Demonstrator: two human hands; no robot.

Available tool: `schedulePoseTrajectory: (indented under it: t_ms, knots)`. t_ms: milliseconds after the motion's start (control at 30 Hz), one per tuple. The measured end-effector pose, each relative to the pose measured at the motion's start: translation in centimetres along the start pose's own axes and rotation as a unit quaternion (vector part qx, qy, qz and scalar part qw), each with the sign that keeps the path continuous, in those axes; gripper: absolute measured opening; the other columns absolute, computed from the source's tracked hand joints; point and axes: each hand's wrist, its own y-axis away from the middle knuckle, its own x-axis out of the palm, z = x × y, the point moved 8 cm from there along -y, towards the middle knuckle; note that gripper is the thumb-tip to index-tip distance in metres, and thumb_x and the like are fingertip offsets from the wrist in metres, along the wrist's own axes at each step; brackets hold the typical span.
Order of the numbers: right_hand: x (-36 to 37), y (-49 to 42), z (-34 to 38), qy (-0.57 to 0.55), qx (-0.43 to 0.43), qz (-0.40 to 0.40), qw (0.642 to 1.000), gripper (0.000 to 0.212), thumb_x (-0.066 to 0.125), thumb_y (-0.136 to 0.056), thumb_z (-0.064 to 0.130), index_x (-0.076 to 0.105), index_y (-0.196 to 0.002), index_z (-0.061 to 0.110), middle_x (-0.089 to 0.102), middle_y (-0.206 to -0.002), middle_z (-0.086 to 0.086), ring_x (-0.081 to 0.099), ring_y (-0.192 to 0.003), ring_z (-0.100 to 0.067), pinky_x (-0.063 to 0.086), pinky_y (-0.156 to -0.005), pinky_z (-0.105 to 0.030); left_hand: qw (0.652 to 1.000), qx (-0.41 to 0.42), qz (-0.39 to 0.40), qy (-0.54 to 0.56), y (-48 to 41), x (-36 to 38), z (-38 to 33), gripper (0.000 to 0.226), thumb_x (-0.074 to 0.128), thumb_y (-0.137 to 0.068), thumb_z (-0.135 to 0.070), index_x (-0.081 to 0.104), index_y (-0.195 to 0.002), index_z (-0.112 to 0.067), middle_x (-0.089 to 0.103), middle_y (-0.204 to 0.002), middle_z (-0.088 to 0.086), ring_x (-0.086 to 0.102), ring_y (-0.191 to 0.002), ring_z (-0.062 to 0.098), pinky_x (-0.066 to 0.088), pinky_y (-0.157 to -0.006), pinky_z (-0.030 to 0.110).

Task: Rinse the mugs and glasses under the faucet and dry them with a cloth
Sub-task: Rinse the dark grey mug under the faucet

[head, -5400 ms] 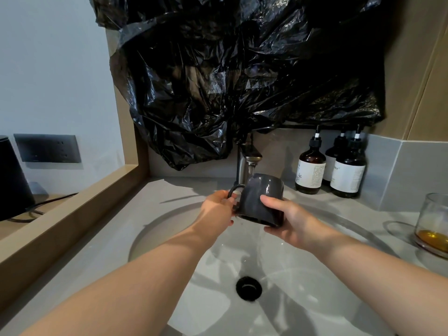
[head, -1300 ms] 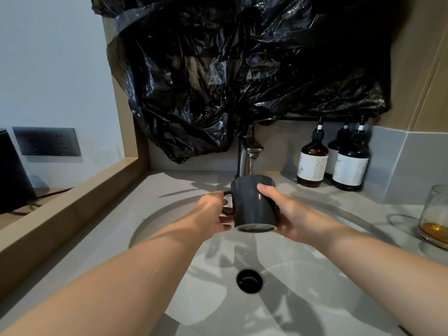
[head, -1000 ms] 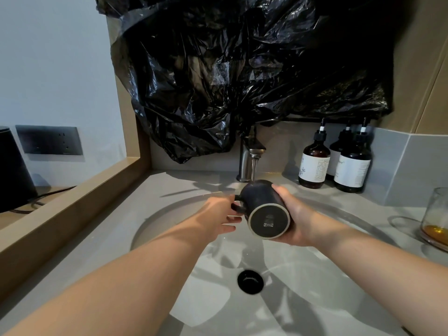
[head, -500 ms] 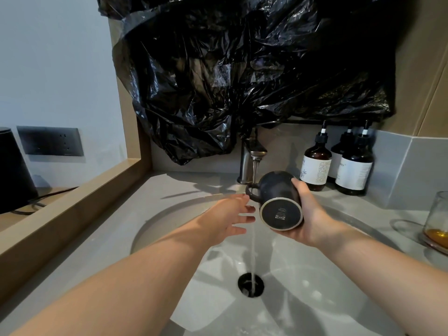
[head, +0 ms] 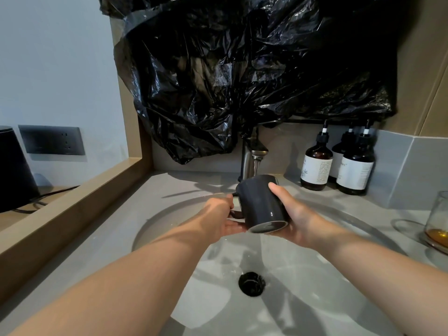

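Mug tilted beneath faucet, bottle labels illegible

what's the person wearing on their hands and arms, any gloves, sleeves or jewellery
The left hand and right hand are bare: no gloves, no rings visible. The left forearm and right forearm are bare to the frame edge, with no sleeves, watch or bracelets in view.

Overhead black plastic; pump bottles right; socket left.
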Motion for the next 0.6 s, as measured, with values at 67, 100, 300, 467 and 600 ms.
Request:
schedulePoseTrajectory:
  t_ms: [67, 100, 300, 467, 600]
  knots:
    - [-0.1, 0.1, -0.1, 0.02, 0.01, -0.001, 1.0, 0.06, 0.061, -0.077, 0.059, 0.059, -0.121, 0.019, 0.072, -0.106, -0.01, 0.069, -0.098, -0.028, 0.054, -0.084, -0.045, 1.0, 0.012, -0.018, -0.002, 0.3, 0.0, -0.2, 0.023, 0.04, -0.103, -0.021, 0.043, -0.086, -0.004, 0.053, -0.081, 0.016, 0.064, -0.076, 0.039, 0.056, -0.071, 0.046]
    - [-0.2, 0.2, 0.0, 0.039, 0.014, -0.004, 0.999, 0.059, 0.057, -0.078, 0.062, 0.06, -0.119, 0.02, 0.072, -0.106, -0.008, 0.068, -0.099, -0.027, 0.053, -0.086, -0.045, 0.999, 0.021, -0.023, -0.002, 0.4, 0.0, -0.4, 0.021, 0.04, -0.102, -0.02, 0.044, -0.088, -0.004, 0.053, -0.076, 0.015, 0.063, -0.07, 0.036, 0.057, -0.071, 0.046]
    - [-1.2, 0.4, -0.7, 0.068, 0.105, -0.008, 0.992, 0.081, 0.032, -0.079, 0.081, 0.055, -0.123, 0.017, 0.063, -0.119, -0.016, 0.063, -0.102, -0.042, 0.048, -0.085, -0.049, 0.994, 0.101, -0.031, -0.008, 0.2, 0.3, -1.4, 0.026, 0.044, -0.101, -0.018, 0.047, -0.077, -0.009, 0.052, -0.072, 0.011, 0.057, -0.068, 0.026, 0.056, -0.079, 0.047]
    - [-1.4, 0.4, -0.9, 0.004, 0.106, -0.027, 0.994, 0.071, 0.045, -0.082, 0.07, 0.056, -0.12, 0.011, 0.063, -0.116, -0.02, 0.066, -0.095, -0.042, 0.056, -0.071, -0.046, 0.983, 0.16, 0.007, -0.088, 0.2, 0.4, -2.1, 0.023, 0.043, -0.102, -0.017, 0.055, -0.083, -0.015, 0.062, -0.088, 0.008, 0.062, -0.077, 0.023, 0.056, -0.071, 0.033]
    - [-1.3, 0.1, -0.4, -0.003, 0.069, -0.049, 0.996, 0.051, 0.054, -0.082, 0.054, 0.061, -0.109, 0.011, 0.063, -0.106, -0.017, 0.064, -0.094, -0.036, 0.054, -0.067, -0.04, 0.966, 0.173, 0.013, -0.193, -0.2, 0.3, -2.8, 0.016, 0.048, -0.1, -0.022, 0.059, -0.092, -0.013, 0.06, -0.091, 0.004, 0.058, -0.082, 0.016, 0.053, -0.075, 0.027]
